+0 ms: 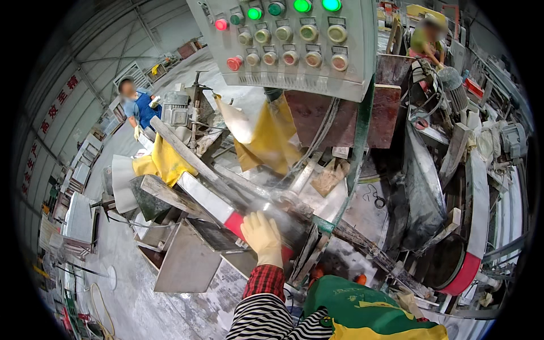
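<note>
Left grip (pixel 261 233), hold impossible to tell, covers part of the red band (pixel 233 222).

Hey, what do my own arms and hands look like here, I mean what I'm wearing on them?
Your left hand wears a cream, smooth-looking fingered glove, with no marking that I can make out. Below it comes a red-and-black plaid fabric cuff, then a black-and-white striped fabric sleeve along the forearm. Your right hand isn't clear enough to describe.

Spelled out in two groups of large red characters (pixel 58 103) on the grey wall (pixel 68 126), far left of the control box (pixel 306 81).
</note>
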The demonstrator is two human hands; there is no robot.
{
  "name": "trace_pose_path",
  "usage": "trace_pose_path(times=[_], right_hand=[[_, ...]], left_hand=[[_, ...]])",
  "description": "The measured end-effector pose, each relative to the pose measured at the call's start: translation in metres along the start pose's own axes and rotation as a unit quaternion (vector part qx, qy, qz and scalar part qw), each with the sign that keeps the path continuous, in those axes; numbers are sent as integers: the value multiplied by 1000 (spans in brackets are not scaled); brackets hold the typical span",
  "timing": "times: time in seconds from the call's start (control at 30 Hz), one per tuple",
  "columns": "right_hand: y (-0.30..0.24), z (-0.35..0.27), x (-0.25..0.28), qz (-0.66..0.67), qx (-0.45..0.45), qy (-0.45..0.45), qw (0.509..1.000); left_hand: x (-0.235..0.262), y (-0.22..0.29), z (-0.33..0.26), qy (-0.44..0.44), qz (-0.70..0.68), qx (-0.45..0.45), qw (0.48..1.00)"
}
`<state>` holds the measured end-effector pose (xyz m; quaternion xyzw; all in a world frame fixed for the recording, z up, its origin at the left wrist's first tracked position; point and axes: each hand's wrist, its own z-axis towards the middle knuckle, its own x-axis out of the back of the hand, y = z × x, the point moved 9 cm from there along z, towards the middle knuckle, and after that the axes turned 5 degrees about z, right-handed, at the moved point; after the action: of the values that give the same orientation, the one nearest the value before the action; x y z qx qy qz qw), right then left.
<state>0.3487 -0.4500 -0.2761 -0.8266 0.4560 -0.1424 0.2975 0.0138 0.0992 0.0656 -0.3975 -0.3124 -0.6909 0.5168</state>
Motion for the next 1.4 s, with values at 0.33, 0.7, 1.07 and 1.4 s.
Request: trace_pose_path(times=[0.33, 0.7, 1.07, 1.4], right_hand=[[13, 0, 3, -51, 16, -27, 998], [34, 29, 3, -148, 7, 31, 989], [15, 9, 8, -214, 82, 91, 969], [-3, 0, -3, -349, 79, 102, 928]], left_hand=[[0, 13, -7, 42, 13, -23, 999], [-11, 20, -35, 70, 64, -67, 993], [47, 63, -42, 29, 113, -122, 986], [32, 56, -60, 74, 112, -157, 978]])
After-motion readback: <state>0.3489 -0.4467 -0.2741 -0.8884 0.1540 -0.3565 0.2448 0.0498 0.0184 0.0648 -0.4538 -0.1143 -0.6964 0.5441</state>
